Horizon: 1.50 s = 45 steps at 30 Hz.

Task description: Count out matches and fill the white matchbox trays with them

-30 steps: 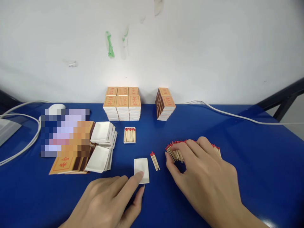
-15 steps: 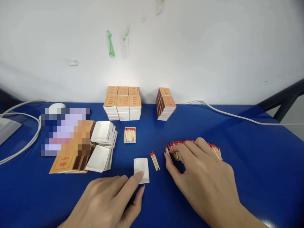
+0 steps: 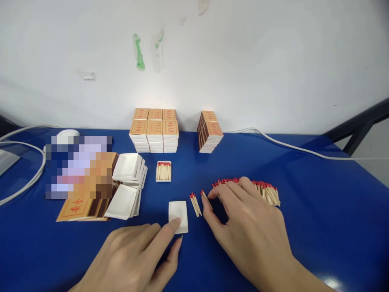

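Note:
My left hand [image 3: 130, 257] rests at the lower left. Its index fingertip presses inside an empty white matchbox tray [image 3: 178, 207], and its thumb lies by the near edge. Just right of the tray lies a small group of red-tipped matches [image 3: 195, 205]. My right hand [image 3: 246, 223] curls over the table with a few matches [image 3: 204, 194] between thumb and index finger, close to that group. Behind and under its other fingers spreads a pile of loose matches [image 3: 267, 191], partly hidden by the hand.
A tray filled with matches [image 3: 163, 172] lies farther back. Stacked matchboxes [image 3: 154, 136] and a smaller stack [image 3: 209, 134] stand against the wall. At left are empty trays [image 3: 123, 200], flat matchbox sleeves [image 3: 75, 209] and a blurred-out item [image 3: 83, 158]. A white cable [image 3: 291, 150] runs along the right.
My right hand has moved left from the pile, bringing a few matches toward the small group. My left hand keeps its finger in the tray. The whole view has shifted slightly.

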{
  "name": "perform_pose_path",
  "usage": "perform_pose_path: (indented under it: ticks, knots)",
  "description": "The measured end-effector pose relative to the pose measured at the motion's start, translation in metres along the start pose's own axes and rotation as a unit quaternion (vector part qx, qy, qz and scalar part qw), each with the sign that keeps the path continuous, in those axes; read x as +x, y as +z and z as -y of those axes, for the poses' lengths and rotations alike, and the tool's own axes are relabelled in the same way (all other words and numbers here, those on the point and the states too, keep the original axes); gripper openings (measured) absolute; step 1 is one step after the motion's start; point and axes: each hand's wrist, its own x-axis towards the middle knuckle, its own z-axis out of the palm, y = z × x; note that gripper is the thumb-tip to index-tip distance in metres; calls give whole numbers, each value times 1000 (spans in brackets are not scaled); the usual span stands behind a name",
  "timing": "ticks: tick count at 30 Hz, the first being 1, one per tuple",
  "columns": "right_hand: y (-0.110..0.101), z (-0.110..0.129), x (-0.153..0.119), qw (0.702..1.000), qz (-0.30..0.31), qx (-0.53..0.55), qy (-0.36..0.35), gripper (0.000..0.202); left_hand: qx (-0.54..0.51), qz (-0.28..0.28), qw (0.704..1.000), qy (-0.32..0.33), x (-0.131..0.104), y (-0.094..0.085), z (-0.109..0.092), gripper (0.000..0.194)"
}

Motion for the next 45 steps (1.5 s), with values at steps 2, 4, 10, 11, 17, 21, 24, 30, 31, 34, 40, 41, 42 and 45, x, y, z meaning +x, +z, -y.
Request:
perform_pose_path:
  ticks: [2, 4, 10, 11, 17, 21, 24, 30, 31, 34, 40, 41, 42, 45]
  knots:
    - [0, 2, 0, 1000, 0, 3, 0, 24, 4, -6, 1000, 1, -1, 0, 0, 23]
    - [1, 4, 0, 1000, -6, 7, -2, 24, 2, -11, 1000, 2, -1, -1, 0, 22]
    - [4, 6, 0, 1000, -5, 30, 2, 24, -4, -2, 1000, 3, 1, 1, 0, 21]
    - [4, 6, 0, 999, -5, 32, 3, 24, -5, -4, 1000, 4, 2, 1, 0, 21]
    - [3, 8, 0, 999, -14, 34, 1, 24, -10, -1, 1000, 2, 0, 2, 0, 21]
    - [2, 7, 1, 999, -14, 37, 4, 24, -15, -6, 1000, 2, -1, 2, -1, 22]
    - [2, 6, 1, 999, -6, 41, 5, 23, -17, -5, 1000, 2, 0, 2, -1, 22]
    - [1, 2, 0, 999, 10, 43, 6, 22, -16, -7, 1000, 1, -1, 3, -2, 24]
    - [1, 1, 0, 999, 13, 46, 7, 21, -17, -7, 1000, 1, -1, 3, -2, 23]
    - [0, 1, 0, 998, 28, 55, 14, 20, -9, -5, 1000, 2, -1, 3, -3, 23]
    - [-3, 5, -1, 996, 50, 73, 18, 18, -18, -1, 1000, 0, -1, 1, -1, 23]
    - [-4, 5, -1, 996, 52, 77, 17, 17, -20, -2, 1000, 1, -1, 1, -1, 24]
    - [-6, 4, 0, 995, 55, 80, 13, 15, -21, -5, 1000, 0, -2, 1, -1, 24]
    - [-11, 2, 1, 994, 70, 82, -8, 10, -20, -9, 1000, 0, -4, 2, -1, 25]
